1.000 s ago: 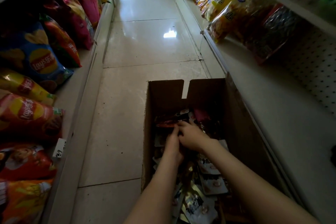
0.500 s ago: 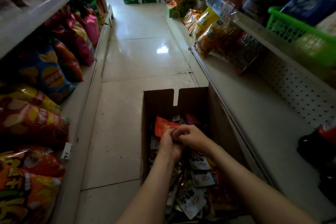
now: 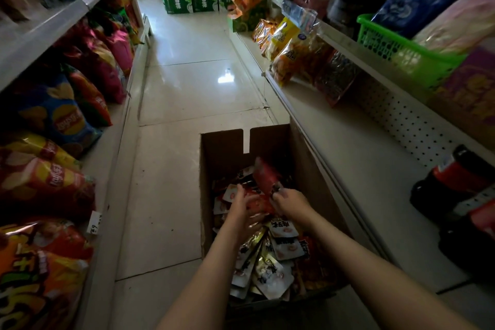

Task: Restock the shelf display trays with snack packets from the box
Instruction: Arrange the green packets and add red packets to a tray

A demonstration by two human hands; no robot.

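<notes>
Your right hand (image 3: 290, 202) pinches a red packet (image 3: 266, 177) by its end; your left hand (image 3: 242, 205) rests open on others in the box (image 3: 222, 153). Likely light, slick: grip the seam.

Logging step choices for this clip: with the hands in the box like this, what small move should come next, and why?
Probably lift the red packet clear of the box: the right hand pinches its lower end above the pile, while the left hand lies open against other packets.
</notes>
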